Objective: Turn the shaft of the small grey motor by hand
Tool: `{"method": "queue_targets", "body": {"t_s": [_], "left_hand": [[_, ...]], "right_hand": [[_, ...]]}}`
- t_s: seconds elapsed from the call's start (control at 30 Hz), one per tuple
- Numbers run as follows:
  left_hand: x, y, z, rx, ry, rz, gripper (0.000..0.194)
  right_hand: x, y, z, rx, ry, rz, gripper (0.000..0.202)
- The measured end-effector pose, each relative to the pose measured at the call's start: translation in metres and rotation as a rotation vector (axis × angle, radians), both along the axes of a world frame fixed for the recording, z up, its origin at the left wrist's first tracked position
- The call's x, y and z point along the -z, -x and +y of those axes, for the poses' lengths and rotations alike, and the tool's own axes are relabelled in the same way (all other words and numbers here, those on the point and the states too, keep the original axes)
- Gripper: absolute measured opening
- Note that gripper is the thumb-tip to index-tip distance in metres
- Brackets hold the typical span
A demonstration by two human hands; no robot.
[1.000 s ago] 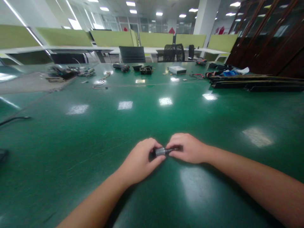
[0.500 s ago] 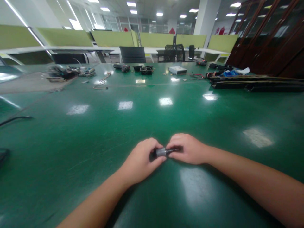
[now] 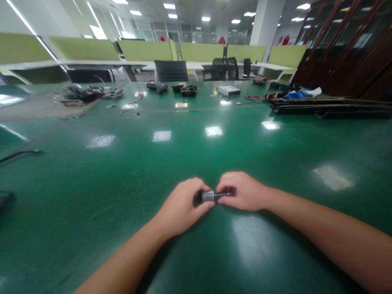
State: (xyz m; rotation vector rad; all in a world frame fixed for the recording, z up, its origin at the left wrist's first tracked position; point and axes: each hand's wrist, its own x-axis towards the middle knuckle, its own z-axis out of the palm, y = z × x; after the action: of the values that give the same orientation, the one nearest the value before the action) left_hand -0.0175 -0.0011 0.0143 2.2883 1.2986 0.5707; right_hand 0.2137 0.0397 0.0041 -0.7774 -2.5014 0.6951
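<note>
A short silver metal cylinder (image 3: 208,196) lies level between my hands, low over the green tabletop. My left hand (image 3: 183,206) is closed around its left end with thumb and fingers. From the right end of the cylinder runs a narrow dark shaft (image 3: 219,195), which reaches in between the thumb and fingers of my right hand (image 3: 240,191). That hand is pinched about the shaft. The left end of the cylinder is partly hidden by my left fingers, and the exact kind of part cannot be made out.
Across the far side of the green table (image 3: 183,159) lie a grey-white box (image 3: 229,90), black parts (image 3: 189,90), a loose cable (image 3: 131,108) and a power tool (image 3: 157,87). Long black strips (image 3: 330,107) lie at the right. A black cable (image 3: 21,153) enters from the left.
The fingertips of my right hand have slid slightly to the right along the dark shaft, away from the silver cylinder. My left hand keeps its place.
</note>
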Motion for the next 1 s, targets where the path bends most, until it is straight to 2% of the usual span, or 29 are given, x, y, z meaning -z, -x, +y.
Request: {"method": "queue_targets", "body": {"t_s": [0.5,0.63,0.77,1.0], "left_hand": [[-0.001,0.0,-0.001,-0.004,0.011,0.007,0.018],[-0.001,0.0,-0.001,-0.02,0.025,0.009,0.018],[-0.001,0.001,0.0,-0.023,0.032,0.004,0.018],[0.002,0.001,0.001,-0.024,0.026,-0.015,0.017]], "right_hand": [[0.0,-0.008,0.004,0.017,-0.019,-0.023,0.009],[-0.002,-0.025,0.019,-0.008,0.067,-0.042,0.008],[-0.003,-0.04,0.032,0.046,0.184,-0.019,0.008],[-0.003,-0.037,0.03,0.008,0.127,-0.04,0.007]]}}
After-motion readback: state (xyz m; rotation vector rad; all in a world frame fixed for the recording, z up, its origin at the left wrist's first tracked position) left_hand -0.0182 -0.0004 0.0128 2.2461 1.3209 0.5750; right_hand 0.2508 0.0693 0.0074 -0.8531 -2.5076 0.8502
